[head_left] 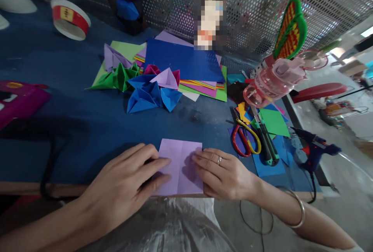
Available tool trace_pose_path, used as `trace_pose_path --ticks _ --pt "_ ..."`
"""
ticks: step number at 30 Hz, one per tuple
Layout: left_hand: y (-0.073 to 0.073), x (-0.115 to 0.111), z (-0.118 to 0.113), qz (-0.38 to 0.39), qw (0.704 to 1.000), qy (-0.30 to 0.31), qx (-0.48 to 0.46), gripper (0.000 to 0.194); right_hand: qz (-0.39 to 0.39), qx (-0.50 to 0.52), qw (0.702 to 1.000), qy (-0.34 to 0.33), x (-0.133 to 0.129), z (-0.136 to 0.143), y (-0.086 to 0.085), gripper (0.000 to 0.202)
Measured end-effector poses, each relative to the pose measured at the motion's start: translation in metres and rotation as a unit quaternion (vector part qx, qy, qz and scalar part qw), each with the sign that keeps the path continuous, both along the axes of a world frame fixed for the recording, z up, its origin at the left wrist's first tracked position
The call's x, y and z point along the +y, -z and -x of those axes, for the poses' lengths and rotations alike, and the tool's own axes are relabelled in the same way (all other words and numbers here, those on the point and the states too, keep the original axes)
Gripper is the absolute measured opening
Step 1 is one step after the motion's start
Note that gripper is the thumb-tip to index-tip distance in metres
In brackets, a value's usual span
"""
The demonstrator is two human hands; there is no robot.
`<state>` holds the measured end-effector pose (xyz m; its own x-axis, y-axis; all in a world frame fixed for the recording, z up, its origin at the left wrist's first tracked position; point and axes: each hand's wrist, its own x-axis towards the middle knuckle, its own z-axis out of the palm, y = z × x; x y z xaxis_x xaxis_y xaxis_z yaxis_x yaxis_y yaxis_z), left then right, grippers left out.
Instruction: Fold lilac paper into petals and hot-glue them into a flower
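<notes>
Though creased, lilac paper (181,171) under left hand (124,176), spread, and right hand (225,174), grip unclear.

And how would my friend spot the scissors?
On the blue table, look just beyond the right hand, towards the pink bottle. The scissors lie there, left of the green-and-black cutter. Unlike it, they have two loops, one red, one yellow.

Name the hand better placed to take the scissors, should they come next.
Probably the right hand: the scissors lie just beyond it, while the left hand is across the lilac paper.
</notes>
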<state>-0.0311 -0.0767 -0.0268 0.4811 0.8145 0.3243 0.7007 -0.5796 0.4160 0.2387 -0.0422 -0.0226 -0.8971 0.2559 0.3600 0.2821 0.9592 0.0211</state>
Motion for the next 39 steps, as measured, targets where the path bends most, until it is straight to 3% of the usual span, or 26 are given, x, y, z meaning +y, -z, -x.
trace_pose_path --ticks 3,6,7,10,15,18,23,31,36,39 --pt "0.002 0.0 0.005 -0.025 0.999 0.036 0.004 0.042 -0.013 -0.01 1.0 0.004 -0.004 0.0 -0.001 0.039" --pt "0.006 -0.002 0.008 -0.018 0.997 0.08 -0.014 0.064 -0.031 -0.024 0.999 0.007 -0.008 0.001 -0.002 0.032" --pt "0.008 -0.003 0.009 -0.016 0.996 0.087 -0.016 0.062 -0.036 -0.027 0.999 0.006 -0.009 0.002 -0.003 0.029" --pt "0.011 -0.006 0.012 -0.032 0.996 0.085 -0.018 0.032 -0.04 -0.019 0.999 0.007 -0.009 0.002 -0.003 0.026" --pt "0.01 -0.011 0.014 -0.06 0.995 0.079 -0.021 0.034 -0.009 0.014 1.0 0.022 -0.012 0.002 -0.002 0.023" --pt "0.007 -0.015 0.01 -0.068 0.996 0.038 -0.033 0.027 0.017 0.034 0.999 0.035 -0.016 0.004 -0.002 0.026" --pt "0.005 -0.017 -0.006 -0.047 0.993 -0.079 -0.079 0.009 0.087 0.097 0.985 0.114 -0.016 0.015 -0.008 0.022" --pt "0.003 -0.012 -0.019 -0.063 0.98 -0.187 -0.027 0.014 0.226 0.064 0.934 0.268 -0.002 0.031 -0.014 0.028" --pt "0.004 -0.014 -0.012 -0.095 0.985 -0.139 0.047 0.018 0.235 0.031 0.92 0.312 0.002 0.034 -0.007 0.03" --pt "0.01 -0.019 -0.008 -0.094 0.994 -0.054 0.034 0.031 0.224 0.04 0.922 0.313 0.002 0.035 -0.003 0.027"
